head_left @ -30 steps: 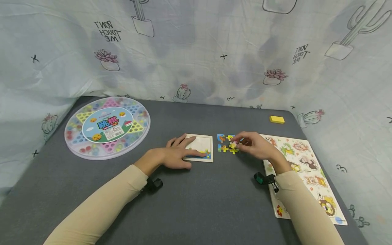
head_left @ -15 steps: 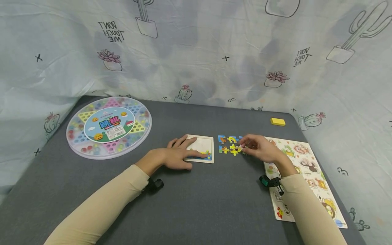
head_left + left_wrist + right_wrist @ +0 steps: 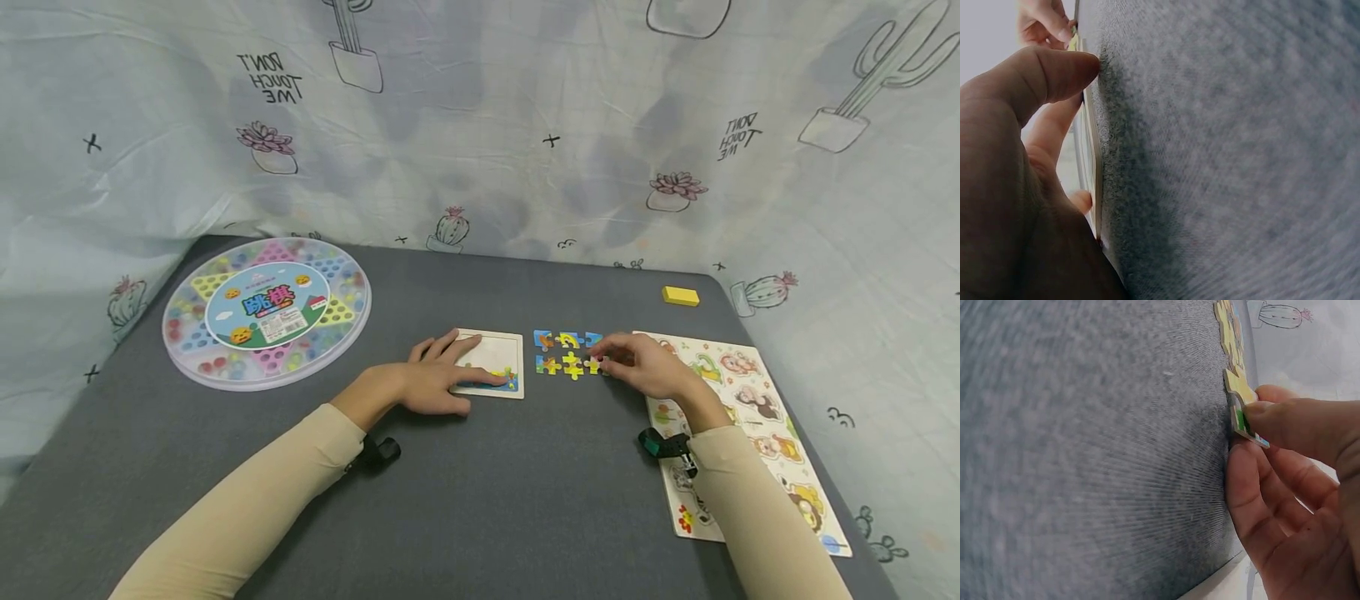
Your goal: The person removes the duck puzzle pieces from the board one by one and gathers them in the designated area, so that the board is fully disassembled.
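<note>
My left hand (image 3: 427, 382) lies spread over a small cream puzzle tray (image 3: 495, 343), its fingers straight and touching it. A strip of blue and yellow picture (image 3: 512, 382) shows along the tray's lower edge. Just right of the tray, puzzle pieces (image 3: 573, 365) lie in two rows on the grey table. At the right end of the lower row, my right hand (image 3: 647, 367) pinches a yellow and green puzzle piece (image 3: 1241, 389) between thumb and fingers. In the right wrist view the piece is tilted, close to its neighbours. The fingers partly cover it.
A round Chinese checkers set (image 3: 266, 312) lies at the far left. Under my right forearm is a large wooden animal puzzle board (image 3: 738, 392). A yellow block (image 3: 680, 297) sits near the back right edge. A printed curtain (image 3: 495, 125) hangs behind the table.
My right hand has moved right with the pinched piece, from the middle of the lower row to its right end. More pieces show uncovered. The left hand stays in place.
</note>
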A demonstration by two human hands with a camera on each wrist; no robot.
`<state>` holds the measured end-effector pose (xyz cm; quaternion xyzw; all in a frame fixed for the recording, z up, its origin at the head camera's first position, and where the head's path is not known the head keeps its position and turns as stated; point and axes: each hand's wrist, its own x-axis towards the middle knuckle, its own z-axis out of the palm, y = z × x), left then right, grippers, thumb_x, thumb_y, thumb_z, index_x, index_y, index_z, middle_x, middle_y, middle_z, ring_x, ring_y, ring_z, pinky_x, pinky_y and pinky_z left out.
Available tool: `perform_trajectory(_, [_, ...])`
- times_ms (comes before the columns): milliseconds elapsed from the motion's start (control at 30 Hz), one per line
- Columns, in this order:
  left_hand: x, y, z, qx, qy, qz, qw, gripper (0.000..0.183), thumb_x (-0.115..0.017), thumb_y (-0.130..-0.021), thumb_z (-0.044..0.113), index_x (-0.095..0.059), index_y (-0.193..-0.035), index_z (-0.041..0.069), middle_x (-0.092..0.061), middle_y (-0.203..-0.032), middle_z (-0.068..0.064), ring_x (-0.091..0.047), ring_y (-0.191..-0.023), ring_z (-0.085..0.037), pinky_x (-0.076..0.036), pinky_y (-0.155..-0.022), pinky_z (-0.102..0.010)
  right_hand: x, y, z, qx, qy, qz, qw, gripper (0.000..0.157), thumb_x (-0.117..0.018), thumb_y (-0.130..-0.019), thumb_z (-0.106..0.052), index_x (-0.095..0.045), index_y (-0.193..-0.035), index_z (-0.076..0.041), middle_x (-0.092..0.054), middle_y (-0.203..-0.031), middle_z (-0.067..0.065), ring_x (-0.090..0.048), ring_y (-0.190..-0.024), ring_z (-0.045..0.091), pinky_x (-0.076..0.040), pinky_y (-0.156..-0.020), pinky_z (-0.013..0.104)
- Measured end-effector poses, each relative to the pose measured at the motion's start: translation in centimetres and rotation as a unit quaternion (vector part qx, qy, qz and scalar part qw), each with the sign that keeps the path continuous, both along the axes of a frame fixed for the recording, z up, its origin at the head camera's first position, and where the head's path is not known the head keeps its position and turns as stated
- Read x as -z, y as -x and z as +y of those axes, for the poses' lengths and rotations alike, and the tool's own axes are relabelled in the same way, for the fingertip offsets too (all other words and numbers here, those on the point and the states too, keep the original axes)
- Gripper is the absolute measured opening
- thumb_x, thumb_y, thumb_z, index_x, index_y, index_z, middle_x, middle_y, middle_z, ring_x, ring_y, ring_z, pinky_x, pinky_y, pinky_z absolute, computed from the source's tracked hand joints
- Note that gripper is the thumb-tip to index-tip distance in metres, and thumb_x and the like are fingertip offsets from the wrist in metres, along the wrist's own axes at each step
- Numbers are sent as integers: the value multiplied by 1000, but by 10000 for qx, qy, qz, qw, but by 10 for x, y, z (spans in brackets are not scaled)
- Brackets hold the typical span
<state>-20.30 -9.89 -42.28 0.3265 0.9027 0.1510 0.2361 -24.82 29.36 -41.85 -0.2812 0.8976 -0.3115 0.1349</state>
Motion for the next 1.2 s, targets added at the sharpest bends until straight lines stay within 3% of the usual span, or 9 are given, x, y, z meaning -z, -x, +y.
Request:
perform_trajectory(167, [-1,0,1,-2,-7,32,10000,58,-51,-100,44,-35,-154,58,8,-174,2,15,-158,-35,-4,-119,-69,0,-1,1,43,-152,247,9996,23,-63,-102,-6,-71,-123,-7,-67,-119,10,-64,-99,21,-55,-83,38])
perform_trajectory(367, [-2,2,3,-41,-51,92,9999,58,-52,-99,43,-36,-153,59,7,-174,2,15,-158,-34,-5,-119,-69,-1,-1,2,50,-191,487,9986,22,-66,-101,-8,-73,-122,-10,-67,-113,5,-60,-91,18,-51,-76,34])
perform_trajectory(933, [-3,-1,5,28,63,287,9996,55,-53,-102,43,-37,-152,60,1,-174,2,13,-158,-37,-6,-119,-68,-10,-1,-10,15,34,495,9988,20,-68,-100,-10,-74,-119,-8,-65,-110,6,-63,-84,17,-50,-71,32])
perform_trajectory(1200, [-6,-2,-3,16,-165,429,9989,63,-59,-102,43,-31,-158,53,-5,-174,-3,1,-159,-37,-14,-117,-68,-11,-1,-29,-114,264,410,9987,20,-67,-101,-8,-72,-120,-6,-64,-114,7,-62,-91,20,-52,-72,33])
